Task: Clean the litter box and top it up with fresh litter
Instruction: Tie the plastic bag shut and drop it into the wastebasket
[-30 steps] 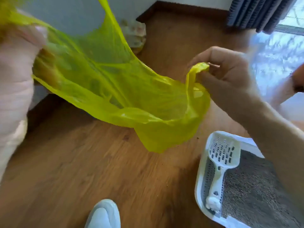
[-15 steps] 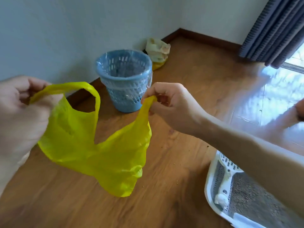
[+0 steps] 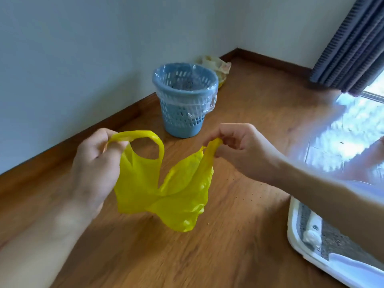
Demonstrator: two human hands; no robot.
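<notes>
That thin yellow plastic bag (image 3: 164, 192) looks feather-light and floppy, so the handle loops seem the right grab, and that's where the left hand (image 3: 97, 163) and right hand (image 3: 243, 150) each have fingers pinched shut, dangling it crumpled above the wood floor (image 3: 239, 235), left of the white litter box (image 3: 295, 235).

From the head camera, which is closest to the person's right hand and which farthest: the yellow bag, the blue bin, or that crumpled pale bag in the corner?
Measured from the right hand:
1. Yellow bag: one handle is pinched in the hand itself, and the bag hangs between both hands.
2. Blue bin: on the floor beyond the hand, by the wall.
3. Crumpled pale bag: farthest, behind the bin in the corner.
</notes>
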